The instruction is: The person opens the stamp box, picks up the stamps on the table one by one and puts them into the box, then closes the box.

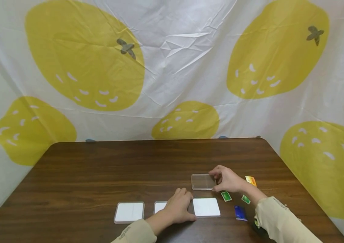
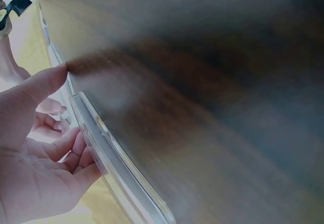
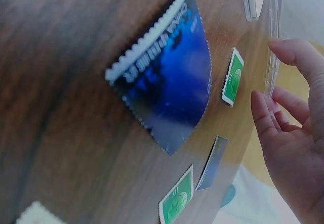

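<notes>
My right hand (image 1: 228,179) pinches the right edge of a clear plastic lid (image 1: 203,182) between thumb and fingers. The lid lies flat behind the row of cases, and the right wrist view shows it edge-on. My left hand (image 1: 178,206) rests over the middle white-filled case (image 1: 160,206), hiding part of it. Its thumb is right at the near left corner of the right-hand case (image 1: 206,207). In the left wrist view its loosely bent fingers (image 2: 76,148) touch the rim of a clear case (image 2: 121,168).
Another white-filled case (image 1: 129,212) lies at the left. Right of the row lie a blue stamp (image 1: 240,213), a green stamp (image 1: 225,196), a second green stamp (image 1: 246,199) and an orange stamp (image 1: 251,181). A lemon-print cloth (image 1: 187,84) hangs behind the brown table (image 1: 99,172).
</notes>
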Available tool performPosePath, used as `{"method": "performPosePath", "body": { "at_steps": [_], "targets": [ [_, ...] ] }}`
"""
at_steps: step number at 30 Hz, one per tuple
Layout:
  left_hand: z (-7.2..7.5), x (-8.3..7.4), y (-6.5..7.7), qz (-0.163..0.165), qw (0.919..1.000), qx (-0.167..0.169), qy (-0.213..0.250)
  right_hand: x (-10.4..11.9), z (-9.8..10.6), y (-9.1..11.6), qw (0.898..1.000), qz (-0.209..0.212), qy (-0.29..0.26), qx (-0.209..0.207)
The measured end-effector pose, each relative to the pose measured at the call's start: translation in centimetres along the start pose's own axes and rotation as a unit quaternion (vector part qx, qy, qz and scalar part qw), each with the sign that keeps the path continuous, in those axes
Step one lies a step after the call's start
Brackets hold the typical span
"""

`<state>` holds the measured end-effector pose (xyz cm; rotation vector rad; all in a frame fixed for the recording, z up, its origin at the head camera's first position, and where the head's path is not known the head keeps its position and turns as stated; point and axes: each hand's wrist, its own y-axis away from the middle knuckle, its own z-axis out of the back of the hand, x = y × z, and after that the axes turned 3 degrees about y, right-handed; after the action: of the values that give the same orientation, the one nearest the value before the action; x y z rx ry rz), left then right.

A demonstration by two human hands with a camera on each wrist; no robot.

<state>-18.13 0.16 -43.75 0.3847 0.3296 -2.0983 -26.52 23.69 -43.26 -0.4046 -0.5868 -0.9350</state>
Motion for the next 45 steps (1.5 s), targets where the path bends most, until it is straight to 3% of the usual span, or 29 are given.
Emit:
{"method": "performPosePath", "body": {
  "at_steps": [10,25,33,39,45],
  "targets": [
    [-0.2,0.1,0.0,-0.001,1.0,-0.005,-0.003,-0.4,-0.4,-0.9,1.0,0.019,0.021,-0.009],
    [0.0,0.0,-0.1,0.003,1.0,0.008,0.003,0.1,-0.3,-0.7,1.0,0.023,0.005,-0.012],
    [0.8,0.5,-0.1,-0.013,0.998,-0.003,0.062,1.7,-0.7,0.1,0.999,0.022,-0.037,-0.002],
    [2.1,1.6,1.1,-0.047,0.9928,-0.004,0.111,3.0,-1.3,0.7,0.998,0.022,-0.052,-0.011],
    [3.2,3.5,3.5,-0.078,0.9867,-0.02,0.142,4.1,-2.1,1.2,0.997,0.013,-0.079,-0.008]
  ]
}}
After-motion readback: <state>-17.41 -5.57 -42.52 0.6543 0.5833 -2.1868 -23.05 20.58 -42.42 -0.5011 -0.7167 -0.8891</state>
